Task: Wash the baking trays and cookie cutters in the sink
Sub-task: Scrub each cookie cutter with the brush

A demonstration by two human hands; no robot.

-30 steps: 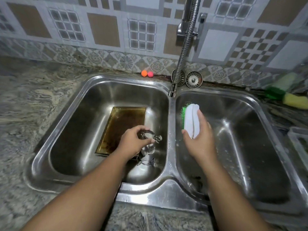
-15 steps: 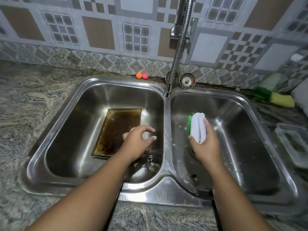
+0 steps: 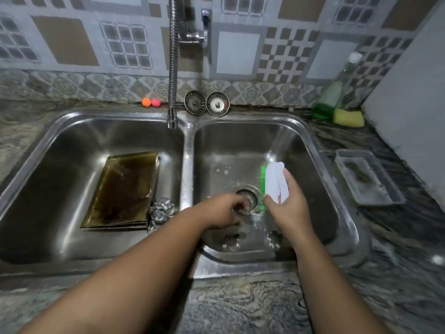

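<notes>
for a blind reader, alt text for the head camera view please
A person's right hand holds a white scrub brush in the right sink basin, the left hand curled near the drain. A brown baking tray lies in the left basin.

left arm: reaches forward, angled to the right | left hand (image 3: 225,209): palm down, fingers curled, contents not discernible | right arm: reaches forward | right hand (image 3: 287,208): grips brush (image 3: 277,183), thumb on top

Patterned tile wall (image 3: 240,54) at 12 o'clock from me, brown & grey squares. Plain grey panel (image 3: 409,112) at 2. Marbled granite counter (image 3: 240,307) at 6. Light's dim.
</notes>
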